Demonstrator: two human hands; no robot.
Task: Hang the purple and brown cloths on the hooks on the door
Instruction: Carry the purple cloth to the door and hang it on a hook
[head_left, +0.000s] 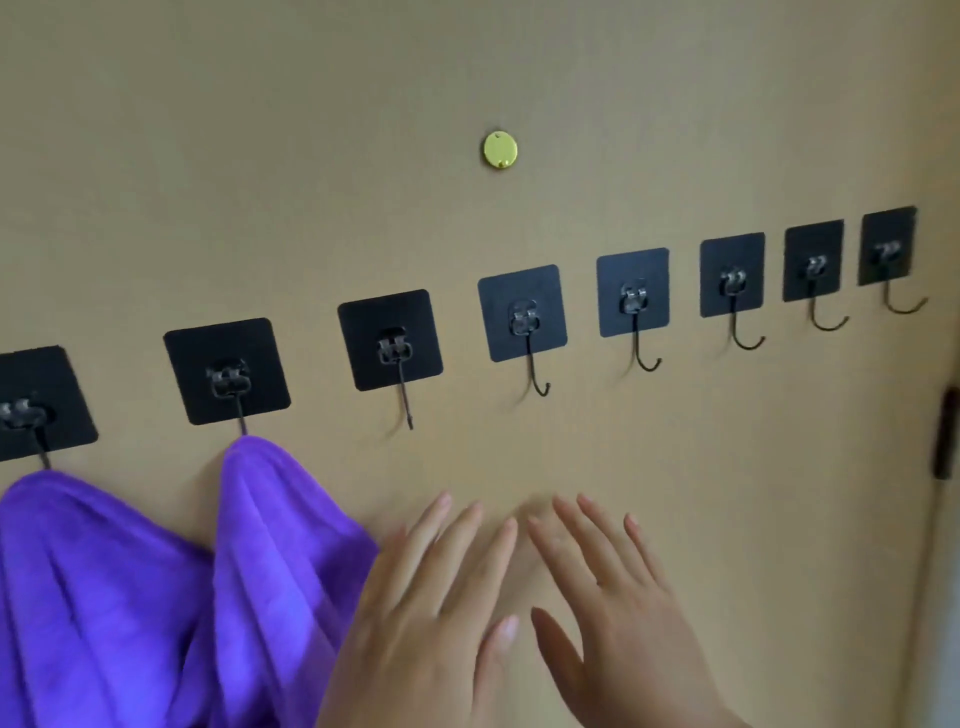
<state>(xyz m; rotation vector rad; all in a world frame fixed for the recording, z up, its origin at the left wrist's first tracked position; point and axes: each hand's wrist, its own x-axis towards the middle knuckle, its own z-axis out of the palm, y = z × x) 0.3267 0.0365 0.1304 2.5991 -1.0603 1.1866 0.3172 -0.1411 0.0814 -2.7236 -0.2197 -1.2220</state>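
Two purple cloths are hanging near the door's (519, 62) lower left edge: one purple cloth (78, 597) is draping from the hook pad at the far left edge (36, 400), and a second purple cloth (270, 545) is hanging from the next hook (228, 371), its folds spilling toward the left hand (431, 613). Both hands are spreading flat and empty in front of the bare door surface, fingers splayed wide and gripping nothing; the right hand (618, 608) is sitting just beside the left, and both are slightly blurred. The third hook (395, 348) is standing free just above the left hand's fingertips, and further free hooks are running up toward the door's right edge, below a small gold disc (500, 149). No brown cloth is showing anywhere in view, so that half of the task is looking undone. The risks from here are looking modest but real: a hand brushing the second purple cloth could be dragging it off its thin wire hook, since it seems to be catching only by a bunched peak; and pulling down hard while hanging the next cloth could be peeling an adhesive pad away from the door.
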